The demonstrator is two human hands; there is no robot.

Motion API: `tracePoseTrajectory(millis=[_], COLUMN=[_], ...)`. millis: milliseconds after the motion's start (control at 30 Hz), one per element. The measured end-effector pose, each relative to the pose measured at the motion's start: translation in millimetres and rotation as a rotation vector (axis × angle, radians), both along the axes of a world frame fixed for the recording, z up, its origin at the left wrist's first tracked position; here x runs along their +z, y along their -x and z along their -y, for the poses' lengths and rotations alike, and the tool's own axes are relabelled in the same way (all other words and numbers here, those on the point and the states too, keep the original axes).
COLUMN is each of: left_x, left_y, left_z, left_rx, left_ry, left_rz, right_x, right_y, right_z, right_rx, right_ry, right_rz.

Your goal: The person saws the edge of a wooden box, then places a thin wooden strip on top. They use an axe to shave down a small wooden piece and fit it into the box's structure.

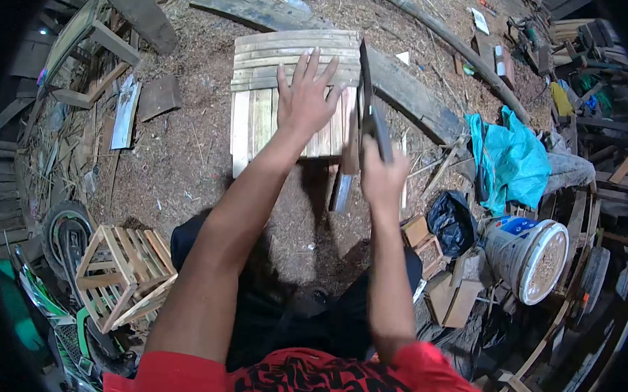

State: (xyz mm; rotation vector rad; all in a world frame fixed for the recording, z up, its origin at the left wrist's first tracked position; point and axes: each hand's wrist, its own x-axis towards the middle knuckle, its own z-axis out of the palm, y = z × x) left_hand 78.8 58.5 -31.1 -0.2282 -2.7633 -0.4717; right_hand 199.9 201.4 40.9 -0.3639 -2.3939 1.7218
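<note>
- Pressure is put on the slatted wooden panel [261, 115] by the left hand [305, 100], whose fingers are spread wide and laid flat on the slats near its right edge.
- The dark long-bladed tool [372, 107] is clamped in the closed fingers of the right hand [382, 177] and held upright just right of the left fingertips. Whether it is a cleaver or a machete cannot be told.
- The panel is found on the sawdust-strewn ground [181, 161], directly under the left fingers.
- The left fingers are best shifted leftward, since little gap is seen between them and the blade.
- The panel is best held flat, so that it is not tipped by a blow.
- A small wooden crate [122, 271] is set well apart, on the near left of the left fingers, and a white bucket [531, 257] well right of the right fingers.
</note>
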Motion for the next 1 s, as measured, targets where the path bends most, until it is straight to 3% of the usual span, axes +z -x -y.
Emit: tracePoseTrajectory(millis=[67,167,200,267,333,400,467,600,700,800,933,1000], left_x=[-0.9,1.2,-0.2,-1.3,3.7,-4.5,-4.4,-4.0,-4.4,0.6,-0.5,1.6], left_y=[4.3,0.8,-0.2,3.1,24.3,9.0,3.4,-1.2,0.5,5.7,-5.4,5.3], left_z=[2.7,-1.1,-2.2,-1.7,-0.4,-11.4,-6.9,-6.1,-6.1,-5.9,-4.3,-5.0], left_rx=[0.007,0.004,0.01,0.009,0.055,0.048,0.029,0.017,0.029,0.024,0.015,0.02], left_ry=[0.003,0.023,0.013,0.012,0.045,0.06,0.065,0.034,0.041,0.028,0.033,0.019], left_rz=[-0.02,0.02,0.023,0.021,0.036,0.064,0.013,-0.025,0.008,0.007,0.04,0.014], right_x=[-8.4,22.3,28.2,28.1,21.4,21.9,30.2,8.8,4.6,28.5,16.9,5.2], right_y=[13.9,-51.9,-71.3,-73.6,-55.8,-50.0,-61.3,-75.4,-24.4,-1.6,-56.8,-39.1], right_z=[-0.2,-9.4,-6.2,-2.7,-9.6,-33.5,-66.4,-22.7,-7.2,-9.5,-10.5,-2.8], right_rx=[-0.029,-0.019,-0.043,-0.146,-0.157,-0.213,0.06,-0.001,-0.028,-0.012,-0.027,-0.055], right_ry=[0.003,-0.061,-0.122,0.034,-0.074,0.073,0.297,-0.026,0.036,0.163,-0.05,-0.051], right_rz=[0.021,0.098,0.008,0.083,0.062,0.118,0.197,-0.008,-0.161,0.021,-0.062,-0.133])
